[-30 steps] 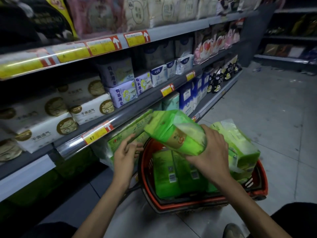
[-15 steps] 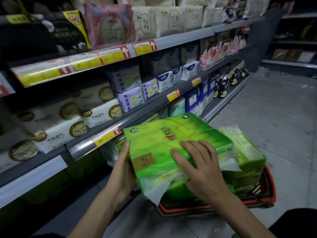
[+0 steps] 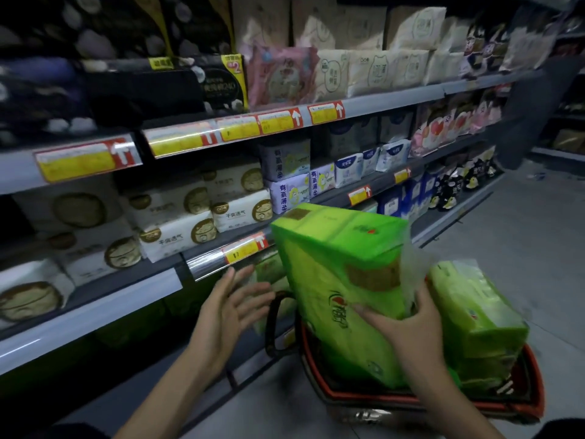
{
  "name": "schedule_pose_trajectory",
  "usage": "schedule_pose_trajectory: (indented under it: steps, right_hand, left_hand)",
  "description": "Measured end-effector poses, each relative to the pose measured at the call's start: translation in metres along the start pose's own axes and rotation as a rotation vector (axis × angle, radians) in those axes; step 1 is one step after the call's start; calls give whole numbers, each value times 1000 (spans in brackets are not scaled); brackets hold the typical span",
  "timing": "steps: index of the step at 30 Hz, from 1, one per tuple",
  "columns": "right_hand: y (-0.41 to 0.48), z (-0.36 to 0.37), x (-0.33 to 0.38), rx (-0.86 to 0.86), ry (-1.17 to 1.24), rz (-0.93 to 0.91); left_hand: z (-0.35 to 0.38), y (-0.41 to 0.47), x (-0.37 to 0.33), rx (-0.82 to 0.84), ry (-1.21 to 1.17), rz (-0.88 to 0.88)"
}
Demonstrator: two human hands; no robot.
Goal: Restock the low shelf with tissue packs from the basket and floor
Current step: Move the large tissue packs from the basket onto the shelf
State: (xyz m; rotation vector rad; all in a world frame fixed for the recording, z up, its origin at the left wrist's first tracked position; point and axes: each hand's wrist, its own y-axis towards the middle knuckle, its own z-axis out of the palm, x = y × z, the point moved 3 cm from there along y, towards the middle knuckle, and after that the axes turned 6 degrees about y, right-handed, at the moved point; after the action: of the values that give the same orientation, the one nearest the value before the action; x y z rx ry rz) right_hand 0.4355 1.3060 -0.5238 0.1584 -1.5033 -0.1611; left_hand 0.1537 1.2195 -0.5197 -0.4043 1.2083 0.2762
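Above basket (image 3: 395, 399) — right hand (image 3: 411, 331) fingers (image 3: 370, 313) grip tissue pack (image 3: 335, 274); left hand (image 3: 224, 308) fingers (image 3: 253, 297) spread, just beside.

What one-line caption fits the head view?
Right hand holds a green tissue pack on end at the red basket while the open left hand hovers near the low shelf.

Bare forearms (image 3: 177, 384); dark clothing (image 3: 566, 428) at the lower corners.
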Motion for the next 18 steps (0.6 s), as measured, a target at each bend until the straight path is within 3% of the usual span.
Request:
schedule_pose_trajectory:
  steps: [4, 8, 11, 18]
  right_hand:
    - [1, 5, -1, -1, 257, 198]
    - [-3, 14, 3, 38, 395, 266]
    - [-3, 15, 4, 98, 404, 279]
    - [-2, 24, 0, 239, 267, 264]
  left_hand:
    - [-13, -6, 7, -25, 156, 32]
    - [-19, -8, 7, -39, 282, 76]
    - [-25, -9, 9, -42, 416, 146]
    - [-48, -28, -9, -19, 974, 465]
